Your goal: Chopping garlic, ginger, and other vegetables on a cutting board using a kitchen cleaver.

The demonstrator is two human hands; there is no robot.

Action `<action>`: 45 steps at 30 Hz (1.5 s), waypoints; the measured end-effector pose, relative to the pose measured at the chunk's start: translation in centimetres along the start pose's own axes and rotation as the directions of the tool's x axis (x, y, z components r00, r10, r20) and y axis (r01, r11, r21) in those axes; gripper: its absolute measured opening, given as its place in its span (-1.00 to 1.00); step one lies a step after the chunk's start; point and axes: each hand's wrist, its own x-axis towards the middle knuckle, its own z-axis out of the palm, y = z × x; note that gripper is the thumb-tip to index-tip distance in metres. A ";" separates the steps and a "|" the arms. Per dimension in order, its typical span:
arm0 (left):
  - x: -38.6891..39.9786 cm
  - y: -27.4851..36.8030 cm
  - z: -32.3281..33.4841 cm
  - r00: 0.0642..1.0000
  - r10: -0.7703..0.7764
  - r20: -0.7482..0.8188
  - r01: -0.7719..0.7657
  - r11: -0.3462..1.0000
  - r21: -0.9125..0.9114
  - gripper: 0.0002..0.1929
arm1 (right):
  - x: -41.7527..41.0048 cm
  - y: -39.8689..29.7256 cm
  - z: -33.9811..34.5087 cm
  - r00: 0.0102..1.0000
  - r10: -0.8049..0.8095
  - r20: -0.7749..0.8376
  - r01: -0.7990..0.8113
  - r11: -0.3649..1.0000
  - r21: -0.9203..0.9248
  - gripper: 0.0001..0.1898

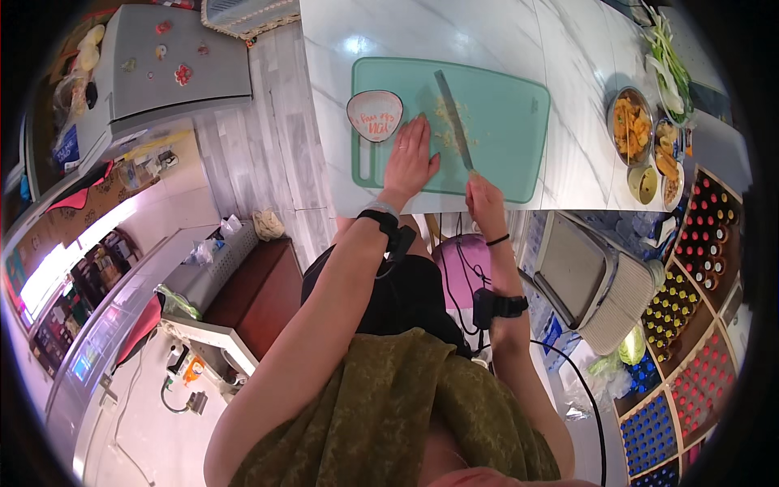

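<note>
On the green cutting board [511, 152], my left hand [409, 159] rests flat, palm down, with the thumb spread and nothing held. Its fingertips are close to a small rounded triangular bowl [375, 115] that bears red writing. My right hand [485, 198] grips the handle of a kitchen knife at the board's near edge. The knife's narrow-looking blade [453, 115] points away from me, seen from above. Finely chopped pale bits [444, 125] lie scattered around the blade. Whether the edge touches the board cannot be made out.
The board lies on a white marble-patterned table [575, 140]. Toward its right end are a metal bowl of orange food pieces [632, 126], a yellow-green cup [642, 184], small dishes and green onions [668, 67]. Cables hang beneath my right forearm; bottle crates [650, 432] stand at right.
</note>
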 end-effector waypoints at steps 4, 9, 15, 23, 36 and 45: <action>0.3 0.1 -0.2 0.999 -0.027 0.025 0.027 1.000 -0.014 -0.29 | 0.3 -0.1 0.2 0.998 0.058 0.022 -0.057 0.998 -0.036 -0.56; 0.1 0.1 -0.1 1.000 -0.003 -0.006 0.002 0.999 -0.047 -0.30 | 0.0 0.0 0.3 0.990 0.118 0.077 -0.121 0.992 0.045 -0.58; 0.4 -0.1 0.1 1.000 0.004 -0.017 -0.005 0.999 -0.046 -0.30 | -0.5 -0.4 0.4 0.999 0.011 0.051 -0.009 0.999 -0.043 -0.57; 0.1 0.0 0.1 1.000 -0.019 0.022 0.019 1.000 0.000 -0.29 | -0.4 0.3 0.4 0.986 0.136 0.094 -0.140 0.989 0.043 -0.55; -0.1 0.3 0.0 0.998 -0.026 0.051 0.028 0.999 -0.044 -0.29 | 0.3 0.9 -0.5 0.998 -0.068 0.001 0.068 0.996 -0.057 -0.54; 0.2 0.1 0.1 1.000 0.012 -0.006 -0.013 0.999 -0.046 -0.30 | -0.2 -0.1 -0.6 0.997 0.073 -0.020 -0.075 0.989 -0.128 -0.54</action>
